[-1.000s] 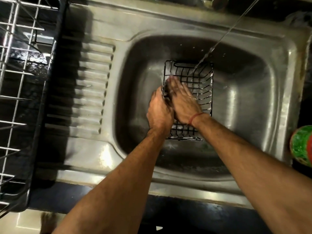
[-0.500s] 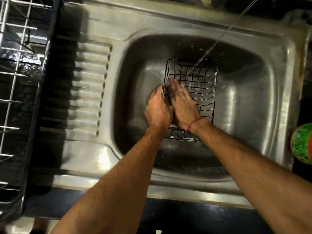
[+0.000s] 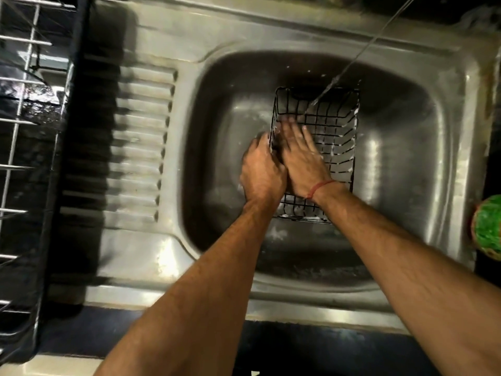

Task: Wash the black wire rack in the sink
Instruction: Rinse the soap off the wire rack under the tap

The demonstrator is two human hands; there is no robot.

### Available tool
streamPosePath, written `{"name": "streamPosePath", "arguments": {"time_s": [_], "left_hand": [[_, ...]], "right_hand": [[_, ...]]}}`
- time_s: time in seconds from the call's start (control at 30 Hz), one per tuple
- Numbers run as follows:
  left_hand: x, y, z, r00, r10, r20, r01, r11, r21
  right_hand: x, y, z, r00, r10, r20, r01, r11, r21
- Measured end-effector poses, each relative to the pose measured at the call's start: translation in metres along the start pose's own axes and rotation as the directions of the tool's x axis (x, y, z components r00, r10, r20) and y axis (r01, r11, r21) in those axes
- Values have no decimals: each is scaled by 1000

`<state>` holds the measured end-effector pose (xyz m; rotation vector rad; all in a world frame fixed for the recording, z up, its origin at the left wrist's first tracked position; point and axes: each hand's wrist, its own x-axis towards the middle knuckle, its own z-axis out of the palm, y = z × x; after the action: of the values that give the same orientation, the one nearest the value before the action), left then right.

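Note:
A black wire rack (image 3: pixel 334 131), basket-shaped and flecked with white suds, lies in the steel sink (image 3: pixel 401 169) basin. A thin stream of water (image 3: pixel 352 58) falls from the upper right onto its far end. My left hand (image 3: pixel 261 173) grips the rack's left rim from outside, fingers curled over the wire. My right hand (image 3: pixel 301 156), a red thread round its wrist, lies flat inside the rack with straight fingers against the left wall; its fingertips are motion-blurred.
The sink's ribbed draining board (image 3: pixel 141 147) lies to the left. Beyond it stands a metal dish rack (image 3: pixel 24 120) on a black tray. A green round object (image 3: pixel 488 226) sits at the right edge. The dark counter edge (image 3: pixel 298 346) runs along the front.
The rack has shifted slightly under the water stream. My right hand has slid back and forth along the inside of the left wall while my left hand kept its grip.

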<state>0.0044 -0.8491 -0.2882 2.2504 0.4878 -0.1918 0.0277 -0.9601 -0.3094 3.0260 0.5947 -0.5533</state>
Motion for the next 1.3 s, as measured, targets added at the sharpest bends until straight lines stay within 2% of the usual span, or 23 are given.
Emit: {"name": "streamPosePath", "arguments": {"time_s": [0.07,0.17,0.23,0.4,0.47,0.53,0.57,0.6,0.67,0.73,0.83,0.93,1.03,1.1,1.17,1.23,1.3], "left_hand": [[-3,-2,2,998,-41,-39,40,999,-31],[-6,-2,6,994,-107,-37,105,994,-30],[-11,1,9,989,-144,-30,143,988,-50],[-26,8,3,950,-312,32,311,927,-208],[-14,12,-15,943,-330,31,330,923,-196],[12,18,-33,980,-198,-6,197,979,-43],[28,22,-42,995,-99,24,98,994,39],[45,27,-47,994,-10,108,1,996,84],[75,38,-51,936,79,342,-130,983,128],[94,41,-45,876,86,475,-163,979,122],[107,30,-31,882,27,470,-18,1000,-22],[106,20,-26,904,111,414,-63,990,-127],[100,7,-25,923,231,307,-167,961,-220],[93,1,-23,943,260,209,-201,943,-265],[84,-2,-20,966,226,123,-184,941,-284],[80,-4,-16,974,213,69,-186,941,-282],[77,-4,-14,979,199,49,-179,945,-274]], "right_hand": [[1,4,-5,999,-41,2,41,996,77],[4,8,-11,970,242,14,-240,953,183],[5,7,-8,960,263,92,-275,948,159],[-4,28,-3,987,68,148,-86,990,115],[-9,38,-4,987,-22,159,8,996,89],[-8,46,-10,976,-144,163,129,987,96],[-6,49,-17,968,-191,162,173,978,116],[-2,51,-23,960,-232,159,212,968,136],[9,59,-34,936,-315,158,298,947,121],[18,67,-39,904,-386,184,388,921,24],[24,67,-38,888,-416,193,429,903,-24],[19,59,-35,928,-346,136,345,938,31],[5,44,-33,990,-109,89,95,984,149],[0,24,-36,995,47,93,-77,935,347],[0,6,-35,988,127,87,-154,852,501],[2,-2,-33,973,228,40,-218,842,493],[2,-4,-32,935,352,-35,-308,860,406]]}}
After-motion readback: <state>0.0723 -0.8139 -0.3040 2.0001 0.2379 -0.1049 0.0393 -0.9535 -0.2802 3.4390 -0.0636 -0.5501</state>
